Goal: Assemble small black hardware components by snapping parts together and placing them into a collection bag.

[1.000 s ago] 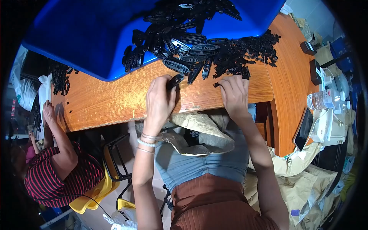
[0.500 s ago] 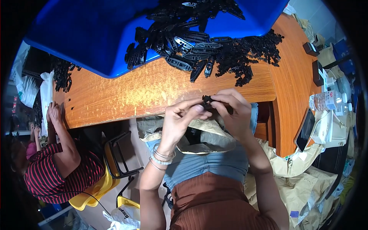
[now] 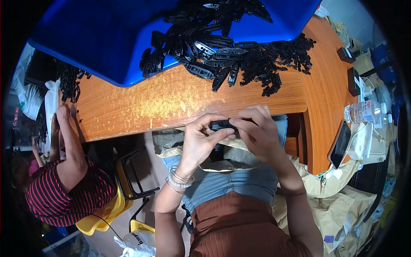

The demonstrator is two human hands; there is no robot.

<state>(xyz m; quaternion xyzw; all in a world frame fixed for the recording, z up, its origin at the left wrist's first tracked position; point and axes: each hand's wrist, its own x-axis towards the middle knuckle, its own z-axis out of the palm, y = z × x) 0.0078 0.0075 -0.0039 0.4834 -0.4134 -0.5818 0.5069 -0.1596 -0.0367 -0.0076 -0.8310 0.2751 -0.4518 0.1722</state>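
Note:
A long black plastic part [image 3: 218, 125] is pinched between the thumb and fingers of my left hand [image 3: 198, 139], just in front of the table edge. At its right end the fingertips of my right hand [image 3: 260, 130] are closed, partly covering it. Whether a smaller piece is also between those fingers I cannot tell. Below both hands, an open paper sack [image 3: 222, 165] rests on my lap, with dark contents only partly seen. Beyond the hands lie a pile of similar long black parts [image 3: 201, 70] and a heap of small black pieces [image 3: 274, 64].
A tilted blue bin [image 3: 98, 55] stands on the wooden table [image 3: 171, 105], with black parts spilling from it. To the right are a phone [image 3: 340, 143] and a water bottle [image 3: 361, 112]. At left a person in a striped shirt [image 3: 70, 195] works at the same table.
Both hands have lowered slightly and turned, so the long black part now shows between them. The right fingers have curled in closer. The person at left has shifted an arm.

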